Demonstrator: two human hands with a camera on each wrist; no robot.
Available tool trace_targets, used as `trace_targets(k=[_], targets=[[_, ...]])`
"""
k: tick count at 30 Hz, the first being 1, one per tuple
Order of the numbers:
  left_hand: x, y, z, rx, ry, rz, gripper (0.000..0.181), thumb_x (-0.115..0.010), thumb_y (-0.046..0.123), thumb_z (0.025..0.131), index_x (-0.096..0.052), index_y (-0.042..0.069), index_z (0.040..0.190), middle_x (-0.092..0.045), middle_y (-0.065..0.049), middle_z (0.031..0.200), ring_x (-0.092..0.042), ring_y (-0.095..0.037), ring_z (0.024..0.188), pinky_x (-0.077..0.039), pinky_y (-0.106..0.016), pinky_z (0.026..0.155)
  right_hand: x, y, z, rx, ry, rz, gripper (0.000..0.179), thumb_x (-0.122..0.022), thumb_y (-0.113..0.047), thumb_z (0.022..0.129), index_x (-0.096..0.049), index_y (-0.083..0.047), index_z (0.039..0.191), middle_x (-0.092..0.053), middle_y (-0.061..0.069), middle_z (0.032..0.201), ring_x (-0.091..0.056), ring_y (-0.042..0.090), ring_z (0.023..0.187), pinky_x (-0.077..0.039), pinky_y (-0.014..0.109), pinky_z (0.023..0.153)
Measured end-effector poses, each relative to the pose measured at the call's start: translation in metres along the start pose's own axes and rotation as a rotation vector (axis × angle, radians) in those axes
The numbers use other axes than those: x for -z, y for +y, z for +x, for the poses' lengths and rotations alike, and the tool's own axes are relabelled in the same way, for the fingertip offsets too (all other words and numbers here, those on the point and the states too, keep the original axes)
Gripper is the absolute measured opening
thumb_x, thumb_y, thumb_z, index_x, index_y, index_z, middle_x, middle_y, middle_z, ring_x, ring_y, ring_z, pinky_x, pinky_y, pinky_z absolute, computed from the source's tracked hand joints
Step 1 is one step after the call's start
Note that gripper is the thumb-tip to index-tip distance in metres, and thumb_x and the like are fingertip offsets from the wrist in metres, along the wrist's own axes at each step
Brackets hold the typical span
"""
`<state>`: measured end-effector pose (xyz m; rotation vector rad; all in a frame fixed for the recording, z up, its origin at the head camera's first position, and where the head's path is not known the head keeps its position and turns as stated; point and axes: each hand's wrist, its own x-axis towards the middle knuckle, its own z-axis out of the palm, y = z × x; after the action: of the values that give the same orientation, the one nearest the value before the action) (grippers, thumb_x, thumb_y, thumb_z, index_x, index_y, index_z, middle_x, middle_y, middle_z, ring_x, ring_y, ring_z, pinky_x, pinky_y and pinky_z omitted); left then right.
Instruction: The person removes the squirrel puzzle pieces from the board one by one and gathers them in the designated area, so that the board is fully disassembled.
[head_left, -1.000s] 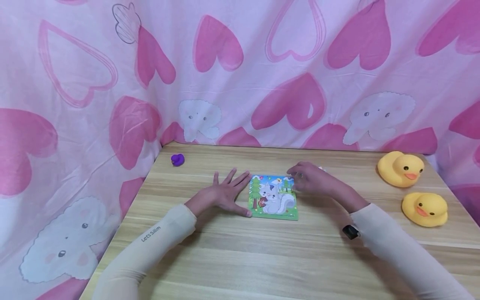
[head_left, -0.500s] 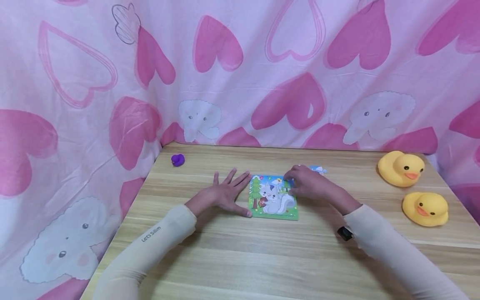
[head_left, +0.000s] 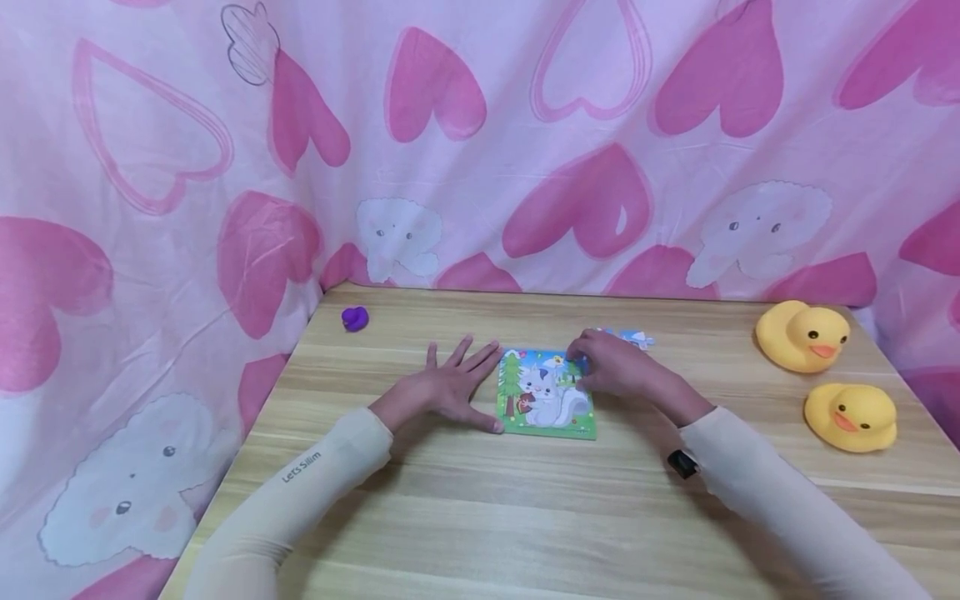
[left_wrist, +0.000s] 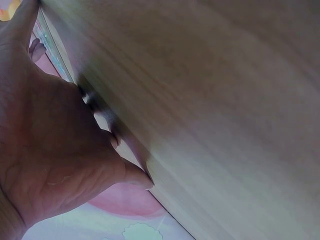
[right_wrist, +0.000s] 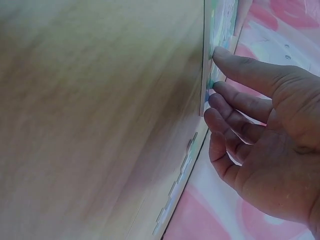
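Squirrel puzzle [head_left: 543,400] lies between left hand [head_left: 448,390], fingers splayed, and right hand [head_left: 618,365], touching its far-right corner; I can't tell if pinching.

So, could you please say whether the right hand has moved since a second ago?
Yes. Judged against the squirrel puzzle, the right hand has shifted slightly left, farther over it, showing more of the loose pieces beyond.

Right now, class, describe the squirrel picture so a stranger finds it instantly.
On the wooden table, look between the left hand and right hand. The squirrel picture lies flat there. Unlike the small loose pieces nearby, it is squarish with a squirrel's face.
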<state>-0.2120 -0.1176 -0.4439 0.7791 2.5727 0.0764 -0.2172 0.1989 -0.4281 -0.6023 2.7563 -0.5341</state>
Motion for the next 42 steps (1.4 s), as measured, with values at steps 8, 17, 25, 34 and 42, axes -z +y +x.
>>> trace_targets(k=[8,17,25,34,42], targets=[[0.001,0.001,-0.001,0.002,-0.006,-0.009,0.130,-0.060,0.093,0.077,0.012,0.035,0.169,0.016,0.013,0.179,0.019,-0.033,0.166,0.009,-0.084,0.119,0.000,0.003,0.007,0.037,0.018,0.004,0.046,-0.089,-0.016,0.084,-0.072,-0.004,0.125,-0.068,0.011,0.119,-0.062,0.025,0.102,-0.056,0.048,0.097],[0.001,0.001,-0.002,-0.002,0.002,0.000,0.128,-0.059,0.093,0.078,0.009,0.035,0.170,0.013,0.012,0.180,0.017,-0.034,0.167,0.008,-0.084,0.120,0.001,0.004,0.009,0.044,0.024,0.043,0.046,-0.090,-0.013,0.084,-0.068,-0.006,0.123,-0.069,0.012,0.121,-0.061,0.027,0.108,-0.055,0.051,0.102],[0.001,0.000,0.000,0.001,-0.005,-0.001,0.130,-0.057,0.095,0.077,0.012,0.036,0.169,0.016,0.012,0.179,0.019,-0.033,0.166,0.008,-0.084,0.120,0.003,0.007,0.009,0.062,0.010,0.065,0.051,-0.090,-0.008,0.082,-0.066,-0.008,0.127,-0.068,0.011,0.123,-0.062,0.028,0.114,-0.057,0.050,0.104],[-0.001,0.000,0.001,-0.001,-0.004,-0.002,0.130,-0.057,0.095,0.076,0.012,0.036,0.169,0.016,0.013,0.179,0.019,-0.033,0.166,0.009,-0.084,0.119,0.002,0.010,0.008,0.040,-0.004,0.103,0.046,-0.085,-0.007,0.087,-0.067,-0.009,0.129,-0.067,0.009,0.124,-0.061,0.024,0.109,-0.058,0.047,0.100],[-0.002,-0.001,0.001,-0.001,0.001,-0.003,0.131,-0.057,0.096,0.076,0.011,0.036,0.169,0.016,0.012,0.179,0.018,-0.034,0.166,0.008,-0.085,0.119,0.006,0.018,0.005,0.034,0.023,0.157,0.046,-0.081,-0.009,0.090,-0.066,-0.010,0.133,-0.065,0.009,0.128,-0.062,0.028,0.114,-0.060,0.046,0.098]])
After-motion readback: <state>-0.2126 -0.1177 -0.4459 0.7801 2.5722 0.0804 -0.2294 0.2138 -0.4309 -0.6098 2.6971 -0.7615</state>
